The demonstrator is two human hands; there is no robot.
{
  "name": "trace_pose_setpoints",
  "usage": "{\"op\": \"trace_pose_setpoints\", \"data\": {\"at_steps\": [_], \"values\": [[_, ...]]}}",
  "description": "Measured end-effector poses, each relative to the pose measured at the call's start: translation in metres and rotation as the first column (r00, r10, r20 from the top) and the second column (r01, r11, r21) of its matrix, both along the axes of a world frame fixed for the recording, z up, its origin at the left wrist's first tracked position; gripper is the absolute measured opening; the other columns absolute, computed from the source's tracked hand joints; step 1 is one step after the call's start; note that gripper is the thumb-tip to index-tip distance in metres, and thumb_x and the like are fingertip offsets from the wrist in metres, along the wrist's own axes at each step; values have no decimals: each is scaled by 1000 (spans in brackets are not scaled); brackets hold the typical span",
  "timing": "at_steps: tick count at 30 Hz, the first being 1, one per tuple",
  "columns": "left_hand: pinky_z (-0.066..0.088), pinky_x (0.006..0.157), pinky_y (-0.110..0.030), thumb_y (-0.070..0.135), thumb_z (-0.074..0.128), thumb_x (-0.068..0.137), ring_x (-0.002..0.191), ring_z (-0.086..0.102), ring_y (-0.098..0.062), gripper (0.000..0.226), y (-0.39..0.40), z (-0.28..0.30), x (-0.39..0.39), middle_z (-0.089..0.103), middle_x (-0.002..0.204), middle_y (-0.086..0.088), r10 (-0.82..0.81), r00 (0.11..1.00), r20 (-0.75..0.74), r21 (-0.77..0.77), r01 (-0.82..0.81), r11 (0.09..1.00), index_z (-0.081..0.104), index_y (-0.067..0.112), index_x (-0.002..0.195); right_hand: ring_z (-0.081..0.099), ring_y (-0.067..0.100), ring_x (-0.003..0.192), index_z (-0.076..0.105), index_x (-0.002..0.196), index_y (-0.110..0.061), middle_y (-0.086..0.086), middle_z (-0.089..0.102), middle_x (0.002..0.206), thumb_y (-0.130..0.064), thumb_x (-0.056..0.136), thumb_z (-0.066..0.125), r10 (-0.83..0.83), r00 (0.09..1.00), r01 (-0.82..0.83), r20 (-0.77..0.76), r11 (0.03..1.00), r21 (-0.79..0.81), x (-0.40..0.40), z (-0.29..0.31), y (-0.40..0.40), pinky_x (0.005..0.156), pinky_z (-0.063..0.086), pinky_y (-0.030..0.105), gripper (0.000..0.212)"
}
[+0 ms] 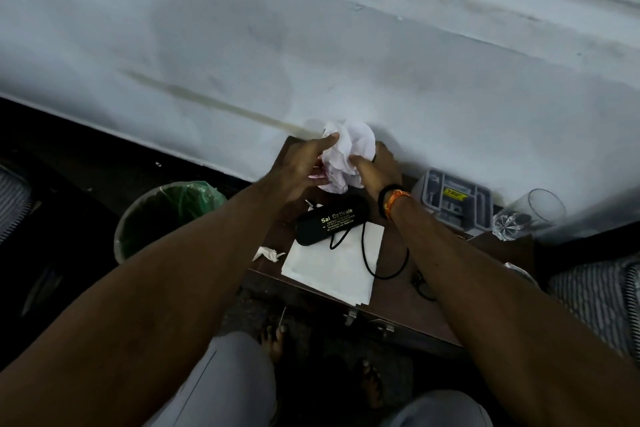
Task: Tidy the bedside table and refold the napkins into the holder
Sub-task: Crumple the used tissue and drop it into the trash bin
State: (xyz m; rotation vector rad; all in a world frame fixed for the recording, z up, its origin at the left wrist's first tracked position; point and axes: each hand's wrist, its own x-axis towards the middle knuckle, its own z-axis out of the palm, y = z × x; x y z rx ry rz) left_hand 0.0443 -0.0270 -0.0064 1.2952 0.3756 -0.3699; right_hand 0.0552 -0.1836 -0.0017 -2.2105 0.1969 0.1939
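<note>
I see both hands raised above the far end of the surface (408,291), close to the white wall (311,55), with a crumpled napkin (346,156) held between them. The left hand (304,170) forms one grip: its thumb lies across the napkin's upper left edge and its fingers curl under the lower left side, so the paper is pinched from the left. The right hand (375,168) forms the second grip: its fingers curl into the napkin's right side, with the bulk of the paper bulging up above both hands. The napkin sits between the two grips, clear of the surface below. On the right wrist I see a black band and an orange thread (394,199). Under the hands, a black spectacle case (330,224) lies on the surface, partly overlapping a flat white napkin (332,267). A black cord (384,263) loops across that flat napkin. A small torn paper scrap (266,254) lies at the surface's left edge. A bin with a green liner (162,215) stands on the floor left of the surface. A clear compartment box (457,201) and a glass tumbler (526,215) lying on its side rest at the right.
</note>
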Motion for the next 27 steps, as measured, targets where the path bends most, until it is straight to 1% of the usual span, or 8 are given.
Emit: {"op": "trace_pose_setpoints", "data": {"at_steps": [6, 9, 11, 13, 16, 21, 25, 27], "values": [[60, 73, -41, 40, 76, 82, 82, 74, -28, 39, 28, 28, -11, 76, 99, -14, -10, 994, 113, 24, 7, 1000, 67, 10, 106, 63, 27, 111, 51, 135, -24, 2, 68, 124, -25, 86, 61, 147, 974, -128, 171, 985, -117, -9, 35, 36, 84, 41, 25, 51], [59, 65, -36, 32, 78, 83, 82, 75, -24, 27, 54, 47, -23, 74, 103, -6, -61, 969, 239, 113, 34, 993, 68, 32, 108, 64, 30, 109, 52, 133, -20, 5, 70, 120, -20, 84, 62, 243, 945, -206, 219, 962, -178, -16, 50, 63, 91, 47, 32, 49], [59, 68, -38, 26, 76, 86, 85, 74, -27, 41, 76, 56, -32, 74, 103, -3, -109, 959, 260, 150, 71, 986, 58, 40, 121, 64, 32, 104, 55, 126, -17, 8, 71, 113, -20, 85, 60, 307, 925, -261, 223, 942, -213, -20, 54, 82, 88, 49, 35, 42], [60, 76, -46, 24, 74, 87, 90, 72, -34, 54, 101, 62, -43, 72, 111, -11, -150, 961, 234, 173, 111, 979, 46, 37, 131, 64, 33, 101, 58, 120, -14, 9, 71, 109, -23, 83, 57, 388, 896, -336, 215, 910, -245, -24, 56, 102, 83, 49, 36, 38], [56, 87, -57, 20, 66, 90, 95, 67, -43, 34, 136, 60, -59, 65, 118, -25, -200, 963, 178, 222, 159, 962, 53, 22, 121, 63, 38, 98, 60, 116, -15, 13, 71, 104, -24, 75, 52, 489, 851, -432, 192, 860, -271, -34, 56, 134, 76, 48, 35, 44], [59, 71, -49, 12, 60, 82, 90, 68, -31, 25, 178, 41, -82, 69, 103, -10, 7, 994, 108, 224, -32, 974, 61, 14, 107, 58, 36, 107, 51, 140, -24, 15, 61, 114, -27, 73, 53, 585, 804, -550, 108, 800, -239, -53, 30, 187, 84, 47, 36, 67], [60, 71, -50, 11, 63, 78, 93, 68, -34, 25, 203, 10, -95, 69, 107, -11, 137, 990, 22, 245, -138, 960, 67, 14, 101, 56, 38, 112, 44, 146, -23, 18, 58, 117, -20, 82, 58, 624, 779, -584, 58, 757, -292, -66, -2, 221, 87, 45, 36, 65], [62, 63, -41, 5, 61, 83, 90, 69, -27, 16, 211, -4, -101, 69, 105, -5, 201, 979, 11, 247, -198, 949, 68, 15, 94, 57, 38, 111, 49, 142, -17, 18, 62, 116, -18, 83, 59, 638, 767, -581, 69, 736, -346, -71, -16, 235, 89, 45, 37, 60]]}}
